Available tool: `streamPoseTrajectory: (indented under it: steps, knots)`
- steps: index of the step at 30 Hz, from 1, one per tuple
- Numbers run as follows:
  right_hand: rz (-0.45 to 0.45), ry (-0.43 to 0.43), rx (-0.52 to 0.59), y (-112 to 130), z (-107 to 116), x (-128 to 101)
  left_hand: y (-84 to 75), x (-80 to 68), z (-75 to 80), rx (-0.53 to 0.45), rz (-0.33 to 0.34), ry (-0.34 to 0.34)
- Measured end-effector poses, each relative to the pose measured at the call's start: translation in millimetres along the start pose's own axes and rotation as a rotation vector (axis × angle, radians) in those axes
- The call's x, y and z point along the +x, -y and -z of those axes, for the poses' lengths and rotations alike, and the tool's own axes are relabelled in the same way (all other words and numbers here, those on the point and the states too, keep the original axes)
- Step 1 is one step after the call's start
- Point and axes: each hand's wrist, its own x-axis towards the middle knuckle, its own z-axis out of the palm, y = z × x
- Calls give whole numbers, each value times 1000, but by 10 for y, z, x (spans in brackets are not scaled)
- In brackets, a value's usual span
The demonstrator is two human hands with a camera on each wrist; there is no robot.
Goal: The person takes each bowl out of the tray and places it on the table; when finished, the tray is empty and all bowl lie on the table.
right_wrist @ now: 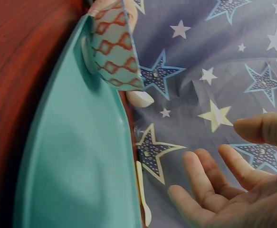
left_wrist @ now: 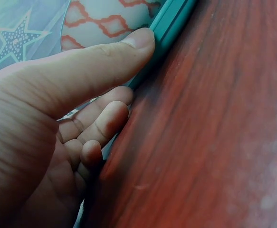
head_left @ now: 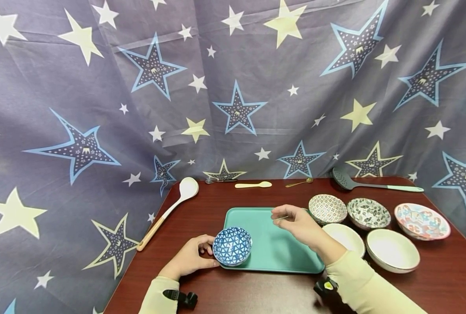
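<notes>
A small bowl (head_left: 233,246), blue triangle pattern inside, stands upright on the front left corner of a green tray (head_left: 280,244). Its pale outer wall (right_wrist: 112,47) carries a red wavy pattern. My left hand (head_left: 195,256) holds the bowl at its left side, thumb in front and index finger toward the back. In the left wrist view the thumb (left_wrist: 105,59) lies against the tray rim and bowl, with the other fingers loosely bent near the table. Over the tray's right half my right hand (head_left: 297,222) hovers with relaxed fingers, holding nothing.
Right of the tray are several bowls: patterned (head_left: 328,208), leafy (head_left: 368,213), pink-blue (head_left: 422,221) and two white (head_left: 392,249). A white ladle (head_left: 174,207) lies left. Along the back lie a slotted turner (head_left: 346,179), a cream spoon (head_left: 254,185) and small spoons (head_left: 300,182).
</notes>
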Motion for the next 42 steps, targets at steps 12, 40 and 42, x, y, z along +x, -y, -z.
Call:
streamPoseTrajectory:
  steps: [12,40,42]
  knots:
    - [5,78,-9,-207,-317,109,18,5,7,-3,-11,-6]
    - [-136,301,282,-404,-789,235,-34,-1,12,8,10,2]
    - [-151,303,301,-395,-806,233,-40,-3,11,4,10,2]
